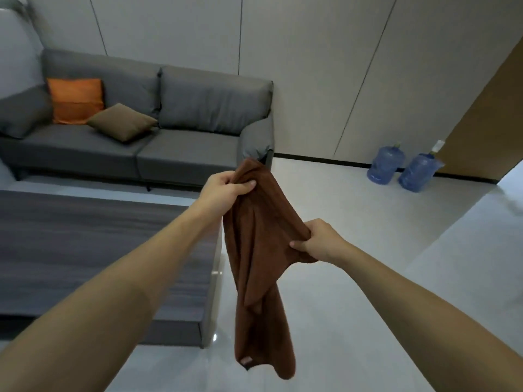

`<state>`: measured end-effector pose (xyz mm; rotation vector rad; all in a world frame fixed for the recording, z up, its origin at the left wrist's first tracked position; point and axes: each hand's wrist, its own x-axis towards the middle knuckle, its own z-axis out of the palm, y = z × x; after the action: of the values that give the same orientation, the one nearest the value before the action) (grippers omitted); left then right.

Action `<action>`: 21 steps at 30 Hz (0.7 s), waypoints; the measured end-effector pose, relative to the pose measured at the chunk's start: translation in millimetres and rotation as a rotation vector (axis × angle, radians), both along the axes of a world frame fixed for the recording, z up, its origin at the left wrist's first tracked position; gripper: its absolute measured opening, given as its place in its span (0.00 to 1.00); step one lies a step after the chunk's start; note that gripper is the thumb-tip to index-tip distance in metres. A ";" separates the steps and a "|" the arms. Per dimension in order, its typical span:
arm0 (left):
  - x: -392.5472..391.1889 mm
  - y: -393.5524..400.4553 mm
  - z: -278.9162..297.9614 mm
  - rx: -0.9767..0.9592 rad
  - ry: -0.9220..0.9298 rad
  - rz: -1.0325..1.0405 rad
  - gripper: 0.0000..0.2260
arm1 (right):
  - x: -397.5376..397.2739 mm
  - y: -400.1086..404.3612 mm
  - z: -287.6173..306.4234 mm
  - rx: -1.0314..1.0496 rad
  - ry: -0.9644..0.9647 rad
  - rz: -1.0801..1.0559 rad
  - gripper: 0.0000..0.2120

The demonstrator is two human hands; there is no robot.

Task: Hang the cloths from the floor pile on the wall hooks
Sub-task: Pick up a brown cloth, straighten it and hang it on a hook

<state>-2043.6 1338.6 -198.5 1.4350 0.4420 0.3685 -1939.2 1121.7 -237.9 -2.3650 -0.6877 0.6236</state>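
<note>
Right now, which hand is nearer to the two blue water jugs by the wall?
The right hand. It grips the brown cloth below and left of the water jugs. The left hand grips the cloth's top, farther left, toward the sofa.

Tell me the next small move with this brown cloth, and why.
Probably turn to look for the wall hooks, keeping both grips. The left hand pinches the brown cloth at its top and the right hand holds an edge lower down, so it hangs clear of the floor, but no hook is in view.
</note>
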 end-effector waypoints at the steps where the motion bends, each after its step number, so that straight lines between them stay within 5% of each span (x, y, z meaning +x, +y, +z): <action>1: -6.5 15.1 1.1 -0.027 0.001 0.052 0.09 | 3.5 10.8 -3.4 -0.022 -0.005 0.024 0.06; 4: -33.0 58.0 4.7 -0.115 -0.010 0.199 0.12 | 12.1 45.8 -9.2 0.012 0.022 0.049 0.11; 7: -64.9 99.9 1.4 -0.130 -0.007 0.333 0.17 | 23.7 87.1 -8.3 0.214 0.156 0.027 0.02; 10: -102.3 141.0 -2.8 -0.096 0.020 0.484 0.20 | 34.2 134.0 3.2 0.415 0.283 0.007 0.09; 21: -185.8 212.8 -6.2 -0.049 0.096 0.885 0.07 | 60.7 330.8 34.7 0.659 0.734 0.189 0.12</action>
<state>-2229.4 1551.4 -204.7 1.1449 1.1563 0.9855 -1878.6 1452.4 -203.2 -1.3396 -0.6399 1.0700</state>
